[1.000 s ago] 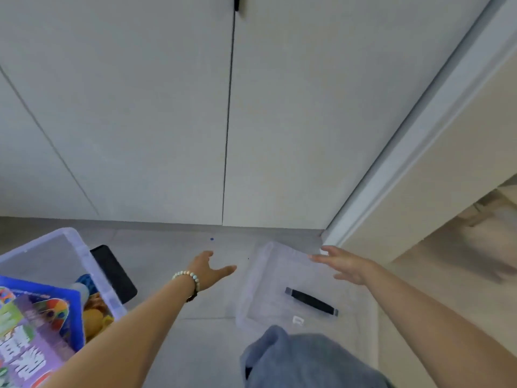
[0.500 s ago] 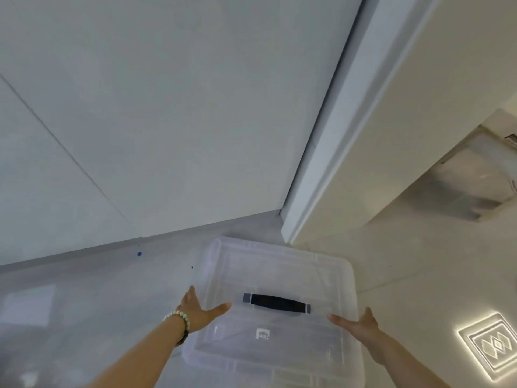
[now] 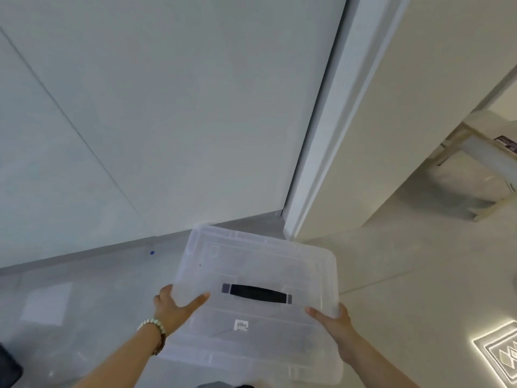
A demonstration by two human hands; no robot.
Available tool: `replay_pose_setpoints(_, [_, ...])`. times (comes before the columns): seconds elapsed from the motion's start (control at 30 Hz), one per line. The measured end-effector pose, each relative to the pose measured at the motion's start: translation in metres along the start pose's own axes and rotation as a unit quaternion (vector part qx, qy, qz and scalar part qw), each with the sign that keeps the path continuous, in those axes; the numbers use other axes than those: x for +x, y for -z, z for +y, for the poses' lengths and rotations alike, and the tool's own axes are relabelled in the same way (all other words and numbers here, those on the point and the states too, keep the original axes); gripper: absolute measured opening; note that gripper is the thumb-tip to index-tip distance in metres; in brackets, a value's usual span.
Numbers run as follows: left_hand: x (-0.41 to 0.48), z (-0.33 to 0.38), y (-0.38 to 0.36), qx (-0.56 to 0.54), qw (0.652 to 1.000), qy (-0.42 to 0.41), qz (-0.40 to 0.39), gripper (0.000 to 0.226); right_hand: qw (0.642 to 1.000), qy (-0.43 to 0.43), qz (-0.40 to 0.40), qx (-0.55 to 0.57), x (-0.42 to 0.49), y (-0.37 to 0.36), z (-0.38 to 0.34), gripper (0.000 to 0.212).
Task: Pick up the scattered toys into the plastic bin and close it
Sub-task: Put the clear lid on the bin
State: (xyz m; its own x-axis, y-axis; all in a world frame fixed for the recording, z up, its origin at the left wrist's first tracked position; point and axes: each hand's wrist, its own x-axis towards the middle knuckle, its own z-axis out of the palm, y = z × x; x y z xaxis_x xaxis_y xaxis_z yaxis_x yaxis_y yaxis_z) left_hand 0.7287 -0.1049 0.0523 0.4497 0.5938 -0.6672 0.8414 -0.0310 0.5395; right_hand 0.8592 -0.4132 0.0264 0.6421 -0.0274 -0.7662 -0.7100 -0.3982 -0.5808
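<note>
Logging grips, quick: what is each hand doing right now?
Left hand: holding the lid by its left edge.
Right hand: holding the lid by its right edge.

- No words or numbers can be read anywhere.
- A small white sticker point(image 3: 241, 325) on the clear lid point(image 3: 251, 261), near its close edge, has dark barcode lines, too tiny to read.
- A dark label point(image 3: 505, 143) on the wooden frame point(image 3: 451, 144) at far right is too blurry.
</note>
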Motion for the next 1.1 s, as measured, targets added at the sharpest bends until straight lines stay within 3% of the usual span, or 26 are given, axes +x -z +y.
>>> replay_pose_setpoints(0.1, [-0.032, 0.001, 0.041, -0.025, 0.999, -0.014, 0.041, 0.108, 0.999, 0.040, -0.023, 0.020, -0.033, -0.017, -0.014, 0.133])
replay_pose_setpoints(0.2, [-0.065, 0.002, 0.088, -0.046, 0.996, -0.028, 0.065, 0.106, 0.994, 0.084, -0.070, 0.019, -0.067, -0.034, -0.038, 0.151])
replay_pose_setpoints(0.37, [-0.114, -0.007, 0.171, -0.066, 0.988, -0.058, 0.125, 0.129, 0.977, 0.169, -0.132, -0.005, -0.131, -0.052, -0.089, 0.121])
replay_pose_setpoints(0.5, [-0.156, -0.029, 0.240, -0.107, 0.970, -0.086, 0.200, 0.133, 0.947, 0.254, -0.190, -0.056, -0.192, -0.077, -0.144, 0.128])
replay_pose_setpoints(0.77, [-0.267, -0.127, 0.353, -0.277, 0.920, -0.075, 0.267, 0.093, 0.861, 0.342, -0.329, -0.181, -0.340, -0.192, -0.207, 0.126])
replay_pose_setpoints(0.97, [-0.307, -0.229, 0.390, -0.291, 0.905, -0.013, 0.309, 0.140, 0.821, 0.410, -0.315, -0.242, -0.390, -0.303, -0.160, 0.116])
replay_pose_setpoints(1.1, [-0.301, -0.287, 0.387, -0.294, 0.893, 0.056, 0.335, 0.152, 0.806, 0.380, -0.355, -0.281, -0.385, -0.366, -0.120, 0.117])
